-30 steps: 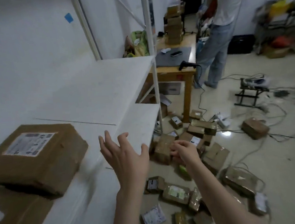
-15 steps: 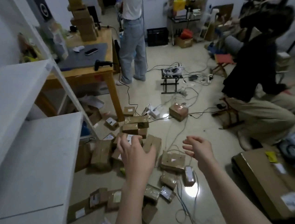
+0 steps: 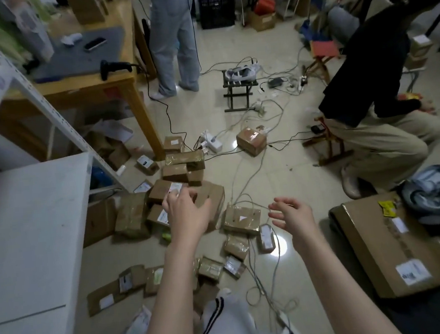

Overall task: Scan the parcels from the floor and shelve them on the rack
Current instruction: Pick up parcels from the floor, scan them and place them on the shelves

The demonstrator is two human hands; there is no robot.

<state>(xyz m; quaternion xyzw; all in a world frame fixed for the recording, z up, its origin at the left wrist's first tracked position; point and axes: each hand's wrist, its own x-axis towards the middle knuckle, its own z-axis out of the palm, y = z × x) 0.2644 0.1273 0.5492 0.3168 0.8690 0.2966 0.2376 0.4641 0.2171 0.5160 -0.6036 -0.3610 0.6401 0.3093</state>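
Parcels (image 3: 175,172): heaped on floor beside rack (image 3: 32,223), unmoved. Left hand (image 3: 188,213): now farther out over heap than half a second ago, fingers loosely curled, holding nothing. Right hand (image 3: 292,215): fingers spread, empty, nearer the floor.

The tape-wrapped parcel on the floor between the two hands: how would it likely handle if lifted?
The tape-wrapped parcel looks boxy and flat-sided, so probably stiff. Its glossy tape may feel slippery. A white cable seems to lie across its far edge and might snag.
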